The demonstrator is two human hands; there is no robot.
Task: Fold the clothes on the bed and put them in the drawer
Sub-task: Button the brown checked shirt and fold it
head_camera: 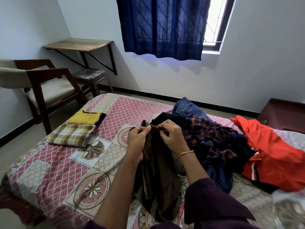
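Observation:
A dark brown garment (156, 176) hangs from both my hands over the bed (57, 171). My left hand (137, 139) pinches its top edge on the left, and my right hand (171, 136) pinches the same edge just beside it. On the bed's far left lie a folded yellow shirt (85, 117) and a folded yellow-and-white checked cloth (72, 135), side by side. To the right sits an unfolded pile: blue jeans (186, 107), an orange-and-navy plaid shirt (214, 138) and a red garment (272, 156).
A wooden armchair (41, 83) stands left of the bed, with a plastic stool (90, 76) and a wall-mounted wooden desk (77, 44) behind it. A blue curtain (161, 25) covers the window. A dark brown cabinet (283, 113) stands at the far right.

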